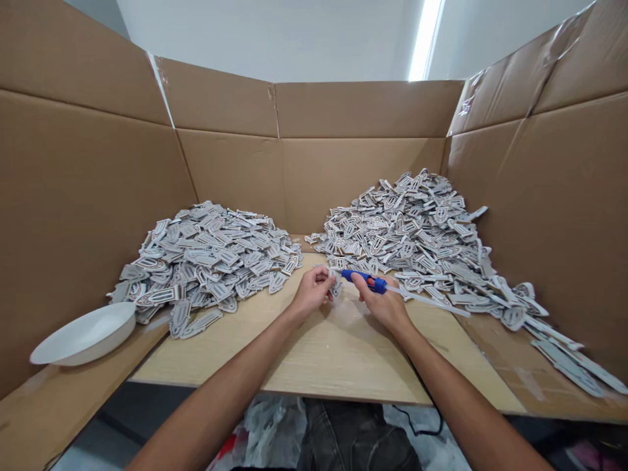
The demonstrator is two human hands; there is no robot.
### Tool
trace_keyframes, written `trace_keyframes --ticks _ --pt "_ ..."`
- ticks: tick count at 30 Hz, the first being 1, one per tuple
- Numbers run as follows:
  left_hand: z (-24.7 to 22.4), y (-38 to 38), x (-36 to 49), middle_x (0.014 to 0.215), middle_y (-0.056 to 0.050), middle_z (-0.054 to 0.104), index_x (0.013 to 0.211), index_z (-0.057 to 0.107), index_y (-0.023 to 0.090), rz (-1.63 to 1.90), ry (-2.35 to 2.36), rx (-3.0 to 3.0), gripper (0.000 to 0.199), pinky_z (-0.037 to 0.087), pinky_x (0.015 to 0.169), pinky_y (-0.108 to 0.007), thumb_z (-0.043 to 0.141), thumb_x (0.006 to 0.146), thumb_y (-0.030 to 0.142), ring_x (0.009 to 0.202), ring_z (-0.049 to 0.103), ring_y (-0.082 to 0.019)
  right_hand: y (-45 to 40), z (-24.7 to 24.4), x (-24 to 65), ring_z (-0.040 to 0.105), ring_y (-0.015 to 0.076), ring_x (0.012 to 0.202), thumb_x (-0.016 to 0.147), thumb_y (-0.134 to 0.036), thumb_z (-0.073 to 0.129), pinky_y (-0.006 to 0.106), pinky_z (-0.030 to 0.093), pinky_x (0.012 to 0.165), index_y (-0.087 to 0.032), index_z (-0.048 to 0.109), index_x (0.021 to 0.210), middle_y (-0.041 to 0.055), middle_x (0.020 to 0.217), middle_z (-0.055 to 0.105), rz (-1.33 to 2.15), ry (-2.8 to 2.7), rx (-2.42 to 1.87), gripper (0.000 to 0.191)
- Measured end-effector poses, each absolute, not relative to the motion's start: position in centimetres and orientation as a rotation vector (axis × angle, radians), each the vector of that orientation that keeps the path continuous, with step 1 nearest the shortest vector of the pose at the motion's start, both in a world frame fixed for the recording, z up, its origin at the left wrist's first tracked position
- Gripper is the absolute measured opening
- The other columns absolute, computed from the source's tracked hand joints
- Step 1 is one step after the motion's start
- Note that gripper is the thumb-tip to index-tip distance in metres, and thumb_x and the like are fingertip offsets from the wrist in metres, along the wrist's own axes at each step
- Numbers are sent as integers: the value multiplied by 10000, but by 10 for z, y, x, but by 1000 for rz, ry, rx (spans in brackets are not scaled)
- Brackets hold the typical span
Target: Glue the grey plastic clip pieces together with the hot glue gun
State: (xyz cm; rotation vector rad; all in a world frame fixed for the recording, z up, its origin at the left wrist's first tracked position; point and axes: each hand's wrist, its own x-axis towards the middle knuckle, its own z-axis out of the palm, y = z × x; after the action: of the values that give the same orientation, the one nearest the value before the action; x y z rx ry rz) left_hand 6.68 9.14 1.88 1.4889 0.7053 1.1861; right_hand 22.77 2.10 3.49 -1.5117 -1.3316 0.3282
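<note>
My left hand [315, 289] pinches a small grey-white cut-out piece [335, 284] over the middle of the board. In my right hand [383, 302] is a blue hot glue gun [356, 278], its tip pointing left at the piece; whether they touch I cannot tell. A long clear glue stick [426, 301] sticks out of the gun's back end. The gun's black cord [426, 386] hangs down over the front edge. Left of my hands lies a heap of similar grey-white pieces [216, 252], and a larger heap [407, 229] rises at the back right.
Tall cardboard walls [314, 163] enclose the left, back and right. A white shallow bowl [88, 333] rests at the left edge. The pale wooden board [294, 363] ends above my lap. Longer pieces [569, 366] lie at the far right.
</note>
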Motion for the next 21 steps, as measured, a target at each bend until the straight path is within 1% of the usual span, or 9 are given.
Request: trace_keyframes --ticks 5,13,17,21 --pt "19 92 67 637 16 558 689 591 184 1179 684 1495 444 480 491 -238 831 654 555 551 519 -117 19 37 226 465 163 485 800 -658 547 292 406 551 -267 493 454 -15 455 495 343 -1318 -1496 524" --pt "19 93 66 645 6 561 704 625 173 1160 657 1519 437 470 514 -233 826 684 561 580 522 -122 17 40 226 471 166 473 765 -674 563 301 416 558 -274 488 454 -21 439 486 396 -1268 -1505 511" --pt "18 94 66 648 6 558 698 607 174 1168 645 1531 443 464 507 -239 827 692 557 580 522 -126 17 39 227 500 174 494 750 -685 579 306 416 573 -269 512 469 -17 450 510 414 -1244 -1517 506" --pt "17 94 66 626 19 542 694 571 179 1173 661 1539 452 478 508 -233 822 699 554 561 515 -115 19 36 228 526 179 514 767 -686 569 310 423 597 -262 527 479 -7 471 533 389 -1274 -1536 515"
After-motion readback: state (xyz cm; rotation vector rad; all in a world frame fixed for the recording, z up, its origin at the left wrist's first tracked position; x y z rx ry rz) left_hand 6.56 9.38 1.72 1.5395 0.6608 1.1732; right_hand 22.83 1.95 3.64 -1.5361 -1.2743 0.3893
